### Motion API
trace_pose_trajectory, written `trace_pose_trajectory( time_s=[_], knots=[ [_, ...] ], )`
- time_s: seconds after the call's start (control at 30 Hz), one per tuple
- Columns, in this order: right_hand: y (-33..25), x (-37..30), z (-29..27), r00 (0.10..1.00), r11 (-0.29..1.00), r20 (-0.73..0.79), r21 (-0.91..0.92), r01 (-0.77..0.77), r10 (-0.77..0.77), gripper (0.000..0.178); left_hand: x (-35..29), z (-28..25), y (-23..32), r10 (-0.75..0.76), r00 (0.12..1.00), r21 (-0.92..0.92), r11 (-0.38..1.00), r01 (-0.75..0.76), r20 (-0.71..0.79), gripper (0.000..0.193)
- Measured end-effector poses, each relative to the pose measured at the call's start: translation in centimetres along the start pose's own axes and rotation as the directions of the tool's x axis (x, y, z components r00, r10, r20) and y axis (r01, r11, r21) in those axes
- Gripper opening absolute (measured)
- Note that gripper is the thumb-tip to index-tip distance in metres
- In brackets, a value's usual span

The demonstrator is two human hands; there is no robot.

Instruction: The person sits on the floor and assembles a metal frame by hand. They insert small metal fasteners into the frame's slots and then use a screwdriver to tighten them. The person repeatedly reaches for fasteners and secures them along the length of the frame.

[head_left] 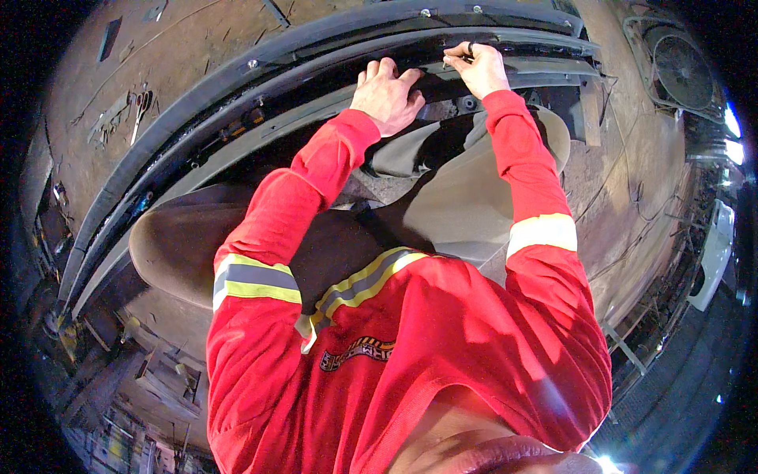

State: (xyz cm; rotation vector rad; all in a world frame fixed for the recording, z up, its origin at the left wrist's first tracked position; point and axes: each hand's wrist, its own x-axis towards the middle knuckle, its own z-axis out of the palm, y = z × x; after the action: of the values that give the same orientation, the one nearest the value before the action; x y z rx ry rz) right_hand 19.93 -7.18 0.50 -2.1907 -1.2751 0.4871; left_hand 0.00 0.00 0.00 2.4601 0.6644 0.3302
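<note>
Grey rails [300, 115] | blue part [144, 202] between | left hand [387, 98] touching one

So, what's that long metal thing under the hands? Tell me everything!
A long, metal-looking frame: grey, roughly parallel rails, dark between them, with a few shiny bolt-like spots. It runs from lower left to upper right; the lens may exaggerate its curve. The left grip, spread out, rests on it; the right grip is pinched at its right part, contact unclear.

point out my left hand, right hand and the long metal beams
Left hand [387, 96]: head view, back of hand.
Right hand [482, 71]: head view, back of hand.
Long metal beams [332, 36]: head view, farthest beam's surface.
</note>
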Motion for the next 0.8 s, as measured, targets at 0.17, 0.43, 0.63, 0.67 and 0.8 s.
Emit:
trace_pose_trajectory(
  time_s=[0.17, 0.43, 0.63, 0.67, 0.8],
  knots=[
    [0.0, -0.2, -0.5, 0.999, 0.999, -0.024, -0.038, 0.026, -0.027, 0.013, 0.3, 0.4, 0.1, 0.004, 1.000, -0.011, 1.000, -0.004, -0.007, 0.039],
    [0.2, -0.2, 0.0, 0.999, 1.000, -0.040, 0.004, 0.006, -0.005, 0.013, 0.4, 1.1, -0.4, -0.011, 0.999, 0.000, 1.000, 0.011, -0.039, 0.037],
    [-0.8, -0.1, -0.1, 0.996, 0.987, -0.018, -0.137, 0.079, -0.082, 0.016, 0.2, 0.1, 0.0, -0.061, 0.998, 0.033, 0.998, 0.061, 0.000, 0.039],
    [-0.7, -0.1, -0.2, 0.993, 0.975, -0.010, -0.190, 0.116, -0.120, 0.016, 0.3, 0.1, 0.2, -0.080, 0.997, 0.043, 0.996, 0.080, 0.008, 0.039],
    [0.3, -0.4, -0.2, 0.999, 0.998, -0.001, -0.035, 0.049, -0.049, 0.016, 0.2, 0.6, 0.3, -0.063, 0.998, 0.043, 0.997, 0.063, -0.012, 0.039]
  ],
)
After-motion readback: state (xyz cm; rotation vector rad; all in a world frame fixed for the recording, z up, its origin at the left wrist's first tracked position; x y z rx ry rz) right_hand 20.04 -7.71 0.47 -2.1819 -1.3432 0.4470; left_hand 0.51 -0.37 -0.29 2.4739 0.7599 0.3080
